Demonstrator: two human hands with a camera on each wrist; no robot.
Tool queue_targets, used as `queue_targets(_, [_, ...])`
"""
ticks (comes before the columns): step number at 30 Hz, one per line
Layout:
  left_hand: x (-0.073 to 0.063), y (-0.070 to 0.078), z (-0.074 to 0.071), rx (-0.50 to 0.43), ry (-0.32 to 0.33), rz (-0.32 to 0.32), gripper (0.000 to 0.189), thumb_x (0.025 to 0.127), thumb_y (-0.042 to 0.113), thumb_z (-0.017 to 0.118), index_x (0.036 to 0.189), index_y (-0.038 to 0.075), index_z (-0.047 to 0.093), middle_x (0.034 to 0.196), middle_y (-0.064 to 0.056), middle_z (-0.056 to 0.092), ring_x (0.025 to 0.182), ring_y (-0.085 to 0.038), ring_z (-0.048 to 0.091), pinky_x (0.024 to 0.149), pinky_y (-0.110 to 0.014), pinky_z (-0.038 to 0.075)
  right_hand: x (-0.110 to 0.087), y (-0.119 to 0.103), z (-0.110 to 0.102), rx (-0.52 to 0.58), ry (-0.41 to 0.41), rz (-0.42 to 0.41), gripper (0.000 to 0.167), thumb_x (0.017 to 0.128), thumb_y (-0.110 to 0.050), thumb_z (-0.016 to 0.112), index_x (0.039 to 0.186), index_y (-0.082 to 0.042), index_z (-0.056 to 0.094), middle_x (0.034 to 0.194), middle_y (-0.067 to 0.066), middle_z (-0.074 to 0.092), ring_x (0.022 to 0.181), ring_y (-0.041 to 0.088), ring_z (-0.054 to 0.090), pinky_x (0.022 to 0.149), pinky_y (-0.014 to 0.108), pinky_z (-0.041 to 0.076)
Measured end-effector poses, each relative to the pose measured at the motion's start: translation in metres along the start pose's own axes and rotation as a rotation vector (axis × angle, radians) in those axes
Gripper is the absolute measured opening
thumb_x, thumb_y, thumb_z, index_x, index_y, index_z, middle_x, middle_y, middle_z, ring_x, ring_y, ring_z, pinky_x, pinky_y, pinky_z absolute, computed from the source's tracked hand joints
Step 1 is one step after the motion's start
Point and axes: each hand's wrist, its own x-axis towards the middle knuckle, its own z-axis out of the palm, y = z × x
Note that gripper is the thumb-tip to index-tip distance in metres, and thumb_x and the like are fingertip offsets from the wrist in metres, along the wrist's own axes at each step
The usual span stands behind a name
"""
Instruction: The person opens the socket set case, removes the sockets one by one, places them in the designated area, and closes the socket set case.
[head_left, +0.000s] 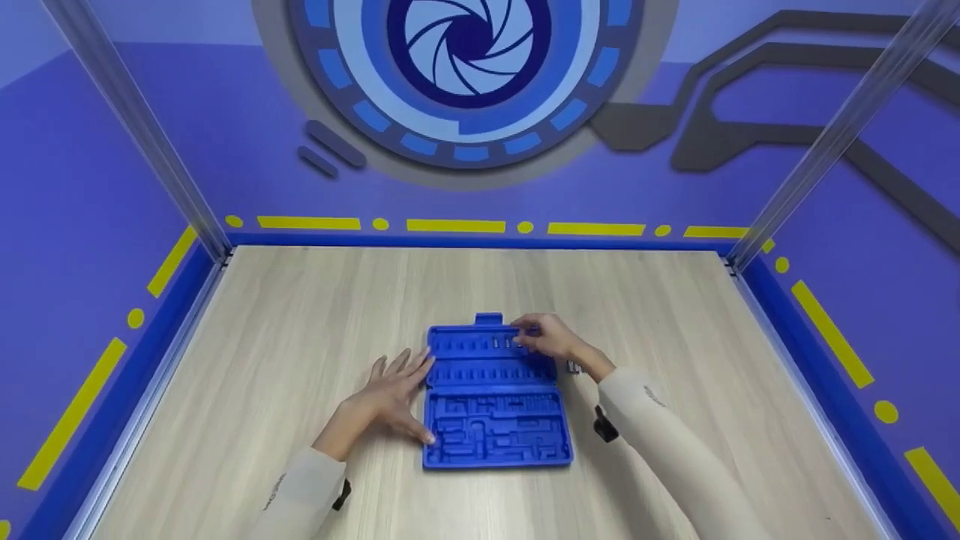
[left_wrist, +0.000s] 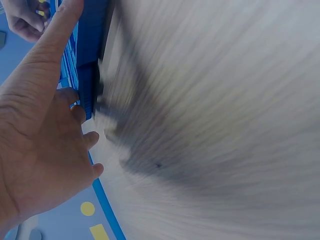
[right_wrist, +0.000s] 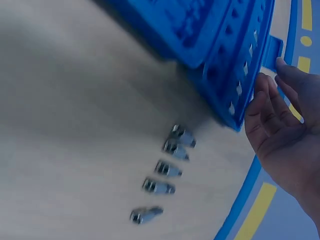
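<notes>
A blue plastic tool case (head_left: 495,389) lies unfolded on the table, its moulded slots facing up. Several small silver metal pieces (right_wrist: 239,89), shaped like sockets, sit in its far row toward the right. My left hand (head_left: 386,396) rests along the case's left side with fingers spread and thumb near the front corner. At the far right edge is my right hand (head_left: 553,336), its loosely bent fingertips right at the rim beside the latch tab (head_left: 489,319). Nothing shows between those fingers in the right wrist view.
Several loose silver pieces (right_wrist: 167,169) lie in a rough line on the wooden table (head_left: 315,300), right of the case; my right forearm partly covers them in the head view. Blue-purple panels (head_left: 187,150) with yellow markings enclose the back and sides.
</notes>
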Motion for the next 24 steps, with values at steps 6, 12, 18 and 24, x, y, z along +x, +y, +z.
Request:
queue_targets(6, [-0.001, -0.002, 0.0, -0.026, 0.004, 0.013, 0.141, 0.062, 0.068, 0.088, 0.165, 0.01, 0.012, 0.175, -0.008, 0.001, 0.159, -0.044, 0.003, 0.124, -0.071, 0.001, 0.018, -0.006, 0.026, -0.055, 0.029, 0.022, 0.03, 0.097, -0.005, 0.067, 0.121, 0.011, 0.067, 0.095, 0.022, 0.072, 0.071, 0.022, 0.067, 0.064, 0.022, 0.052])
queue_targets(12, [-0.001, -0.002, 0.002, -0.034, 0.005, 0.011, 0.141, 0.062, 0.069, 0.088, 0.165, 0.011, 0.011, 0.175, -0.008, 0.001, 0.16, -0.042, 0.001, 0.124, -0.071, 0.0, 0.025, -0.007, 0.04, -0.226, 0.141, 0.057, 0.021, 0.093, -0.009, 0.073, 0.109, 0.004, 0.075, 0.097, 0.015, 0.073, 0.085, 0.023, 0.066, 0.08, 0.039, 0.056])
queue_targets(18, [-0.001, -0.002, 0.002, -0.026, 0.009, 0.011, 0.141, 0.062, 0.069, 0.087, 0.165, 0.011, 0.011, 0.174, -0.009, 0.001, 0.159, -0.043, 0.002, 0.123, -0.072, 0.001, 0.026, -0.01, 0.042, -0.249, 0.151, 0.073, 0.019, 0.091, -0.01, 0.076, 0.105, 0.004, 0.077, 0.09, 0.014, 0.071, 0.085, 0.024, 0.064, 0.079, 0.04, 0.055])
queue_targets(24, [-0.002, -0.003, 0.001, -0.033, 0.01, 0.016, 0.141, 0.062, 0.069, 0.088, 0.165, 0.01, 0.012, 0.174, -0.01, 0.001, 0.159, -0.044, 0.003, 0.123, -0.072, 0.001, 0.028, -0.012, 0.042, -0.244, 0.135, 0.085, 0.021, 0.092, -0.01, 0.075, 0.106, 0.004, 0.075, 0.09, 0.015, 0.071, 0.084, 0.025, 0.065, 0.078, 0.04, 0.056])
